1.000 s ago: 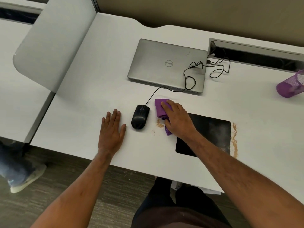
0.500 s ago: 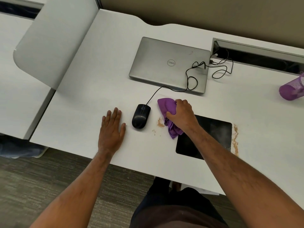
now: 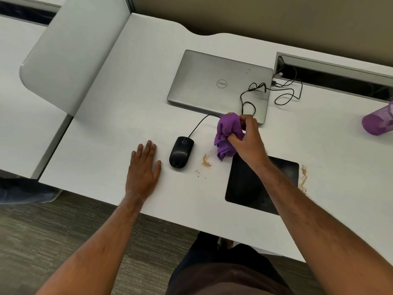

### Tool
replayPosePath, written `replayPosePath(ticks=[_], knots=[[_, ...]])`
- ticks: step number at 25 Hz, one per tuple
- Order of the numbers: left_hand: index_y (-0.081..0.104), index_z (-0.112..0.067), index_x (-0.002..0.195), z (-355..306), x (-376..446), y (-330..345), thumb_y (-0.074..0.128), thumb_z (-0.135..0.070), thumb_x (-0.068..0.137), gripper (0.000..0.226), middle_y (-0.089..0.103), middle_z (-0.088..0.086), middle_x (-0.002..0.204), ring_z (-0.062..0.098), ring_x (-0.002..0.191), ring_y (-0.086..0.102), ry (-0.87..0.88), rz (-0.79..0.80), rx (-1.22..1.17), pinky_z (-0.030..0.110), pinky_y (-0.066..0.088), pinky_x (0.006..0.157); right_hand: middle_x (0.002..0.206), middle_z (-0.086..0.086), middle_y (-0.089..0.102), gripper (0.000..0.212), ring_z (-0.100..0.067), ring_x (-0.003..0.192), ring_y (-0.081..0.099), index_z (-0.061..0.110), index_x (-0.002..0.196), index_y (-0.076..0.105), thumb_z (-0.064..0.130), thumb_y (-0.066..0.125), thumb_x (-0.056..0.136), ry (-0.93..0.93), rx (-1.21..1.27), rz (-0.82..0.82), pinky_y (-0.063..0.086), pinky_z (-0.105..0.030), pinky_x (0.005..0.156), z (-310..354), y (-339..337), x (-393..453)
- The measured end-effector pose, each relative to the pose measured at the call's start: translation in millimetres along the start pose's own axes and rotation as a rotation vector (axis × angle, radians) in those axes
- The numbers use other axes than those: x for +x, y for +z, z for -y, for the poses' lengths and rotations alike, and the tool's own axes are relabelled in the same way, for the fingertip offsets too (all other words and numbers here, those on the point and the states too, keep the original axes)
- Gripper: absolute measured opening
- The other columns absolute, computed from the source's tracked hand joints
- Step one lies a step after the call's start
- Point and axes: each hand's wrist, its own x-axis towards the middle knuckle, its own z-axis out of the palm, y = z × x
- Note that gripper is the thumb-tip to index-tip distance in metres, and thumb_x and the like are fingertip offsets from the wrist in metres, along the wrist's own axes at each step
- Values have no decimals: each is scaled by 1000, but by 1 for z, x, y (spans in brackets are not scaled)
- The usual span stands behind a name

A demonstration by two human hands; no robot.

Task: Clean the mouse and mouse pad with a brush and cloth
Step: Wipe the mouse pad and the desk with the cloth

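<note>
A black wired mouse (image 3: 181,152) lies on the white desk (image 3: 110,128). To its right, my right hand (image 3: 247,141) grips a bunched purple cloth (image 3: 226,133) lifted just above the desk, near the back left corner of the black mouse pad (image 3: 282,173). My forearm crosses the pad. Brown crumbs (image 3: 205,161) sit between mouse and pad, and more crumbs (image 3: 303,178) line the pad's right edge. My left hand (image 3: 143,169) rests flat on the desk left of the mouse. No brush is in view.
A closed grey laptop (image 3: 212,81) lies behind the mouse with the mouse cable (image 3: 255,92) looped over its right side. A cable tray slot (image 3: 340,75) runs at the back right. A purple mesh cup (image 3: 378,120) lies at the right edge. A grey divider panel (image 3: 70,50) stands left.
My right hand has gathered the cloth from flat on the desk into a bunch and lifted it up and back toward the laptop. The left hand and mouse stayed put.
</note>
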Motion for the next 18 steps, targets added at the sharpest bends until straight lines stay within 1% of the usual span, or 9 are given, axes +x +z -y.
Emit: replayPosePath(ticks=[2,4,7,9,11,14,15,16,18], knots=[[20,-17,165,0,0,0,28,-44,106,65,13,-1,173,23,161,7,-5,0,6,46,7,131,133,3,46,45,-8,116,53,19,135,44,17,68,98,-13,40,46,50,-18,91,-5,1,-1],[20,-17,165,0,0,0,28,-44,106,65,13,-1,173,23,161,7,-7,5,8,46,8,131,134,2,49,40,-10,117,55,18,136,42,13,61,101,-47,22,101,53,-28,97,-11,4,-2],[20,-17,165,-3,1,1,28,-45,106,66,13,-1,173,23,161,6,-21,8,12,48,9,131,120,1,60,35,-21,103,64,16,135,38,8,51,103,-50,-103,126,54,-37,86,-18,10,-4],[19,-16,165,-9,2,1,28,-47,106,68,11,-1,174,23,161,5,-50,6,4,48,7,131,114,2,61,43,-23,96,65,18,142,37,5,48,103,-16,-149,135,50,-34,81,-17,14,-4],[18,-16,166,-16,3,2,28,-49,105,69,10,-3,174,23,161,3,-86,-1,7,46,4,131,112,5,61,49,-17,95,62,23,146,41,3,45,102,-10,-167,153,44,-27,81,-15,18,-4],[17,-18,166,-19,2,2,30,-49,105,70,9,-4,174,21,161,2,-91,-9,23,45,4,131,96,15,65,38,6,85,61,20,126,63,-1,41,102,-79,-166,161,42,-9,74,-12,23,0],[17,-19,166,-19,2,1,31,-49,105,69,10,-4,174,21,161,3,-92,-14,24,45,5,131,95,17,66,39,6,86,59,18,123,66,-3,43,100,-105,-170,140,42,-7,73,-9,25,3],[17,-19,166,-19,2,1,32,-49,105,69,11,-4,174,21,161,4,-94,-18,25,46,6,131,99,13,68,40,0,93,58,16,127,66,-2,46,98,-138,-228,108,45,-12,79,-8,29,5],[19,-19,166,-19,2,1,34,-48,105,69,12,-4,174,21,161,5,-92,-26,23,46,7,131,117,-2,69,44,-23,108,57,15,140,59,5,52,97,-185,-395,86,47,-32,89,-13,35,11]])
